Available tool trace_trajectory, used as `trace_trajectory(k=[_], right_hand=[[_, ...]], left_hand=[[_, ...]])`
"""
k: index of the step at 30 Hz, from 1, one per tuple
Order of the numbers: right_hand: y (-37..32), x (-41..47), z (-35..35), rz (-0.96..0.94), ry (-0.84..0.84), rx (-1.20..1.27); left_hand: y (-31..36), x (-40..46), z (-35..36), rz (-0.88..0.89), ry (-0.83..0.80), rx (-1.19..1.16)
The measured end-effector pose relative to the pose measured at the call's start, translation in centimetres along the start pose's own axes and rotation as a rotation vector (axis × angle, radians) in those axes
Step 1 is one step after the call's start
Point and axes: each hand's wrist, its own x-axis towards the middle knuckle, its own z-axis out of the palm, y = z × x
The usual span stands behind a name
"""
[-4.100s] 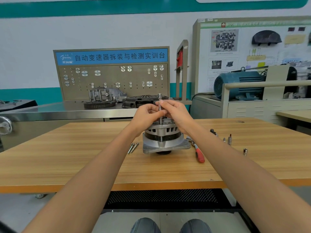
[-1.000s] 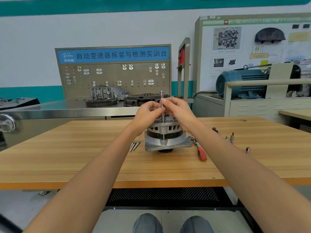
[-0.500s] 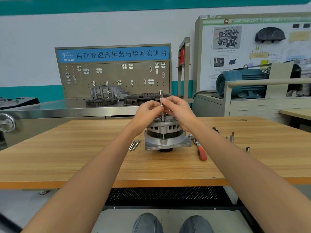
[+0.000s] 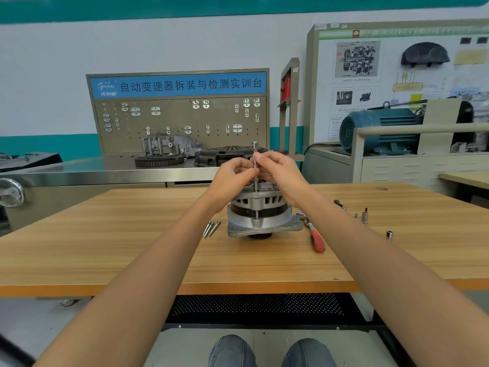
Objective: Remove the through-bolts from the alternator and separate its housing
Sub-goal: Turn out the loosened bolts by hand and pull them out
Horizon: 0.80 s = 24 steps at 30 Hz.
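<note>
- Left hand (image 4: 232,178) raised over the alternator (image 4: 260,211), fingers curled, tips pinching a thin upright socket extension (image 4: 254,154) from its left side.
- Right hand (image 4: 280,173) just opposite, fingers curled as well, pinching the same extension from the right; fingertips of both hands almost meeting around the shaft.
- Extension upright between the two hands, its wider silver top above the fingers, its lower end going down to the alternator housing below the hands.
- Through-bolt (image 4: 257,214) seen as a thin vertical rod on the near side of the alternator, directly under the hands, still in the housing.
- Alternator set upright on the wooden tabletop (image 4: 105,255), under both hands, housing halves still joined.
- Two removed bolts (image 4: 211,228) laid side by side on the tabletop, below and left of the left hand, near the alternator base.
- Ratchet with red handle (image 4: 315,235) laid on the tabletop below the right hand, close to the alternator base.
- Small sockets (image 4: 365,217) stood farther right of the right hand, apart from the alternator.
</note>
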Motion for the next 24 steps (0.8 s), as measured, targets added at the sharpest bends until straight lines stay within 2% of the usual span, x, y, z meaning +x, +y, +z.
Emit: trace_trajectory(k=[24], right_hand=[[0.07,0.12,0.13,-0.002,0.002,-0.007]], left_hand=[[-0.13,0.03,0.01,0.016,0.015,0.039]])
